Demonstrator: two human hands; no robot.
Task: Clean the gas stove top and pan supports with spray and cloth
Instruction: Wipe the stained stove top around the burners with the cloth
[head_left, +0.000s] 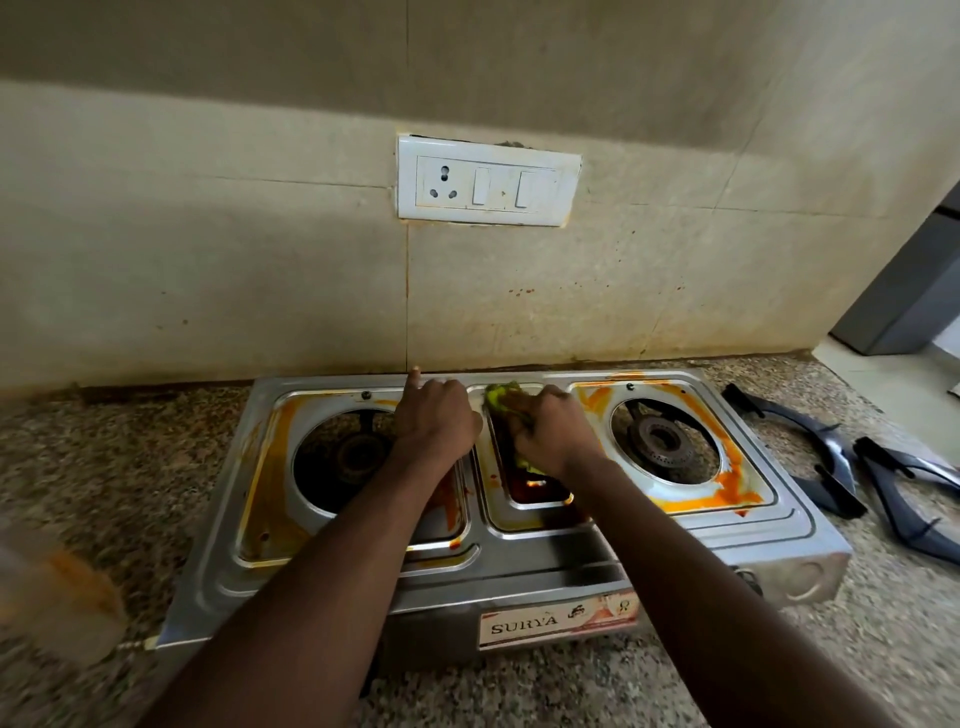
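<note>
At the far left a blurred, pale object (57, 587) with an orange smear sat on the speckled stone worktop (156, 452); we could not tell what it was. Next came the steel two-burner gas stove (519, 566), marked SURYA on its front and streaked with orange residue around both wells. Our left hand (434, 423) rested on the stove top just right of the left burner (356, 457), its grip holding nothing, the fingers loosely curled and the index finger pointing toward the wall. Just beside it, our right hand (550, 434) had its grip closed over a yellow-green cloth (501, 395), pressing it into the stained central tray between the burners. The right burner (665, 441) stood bare. Further right, two dark pan supports (831, 457) lay on the worktop, off the stove, one beside the other. On the tiled wall behind hung a white switch-and-socket plate (488, 182).
</note>
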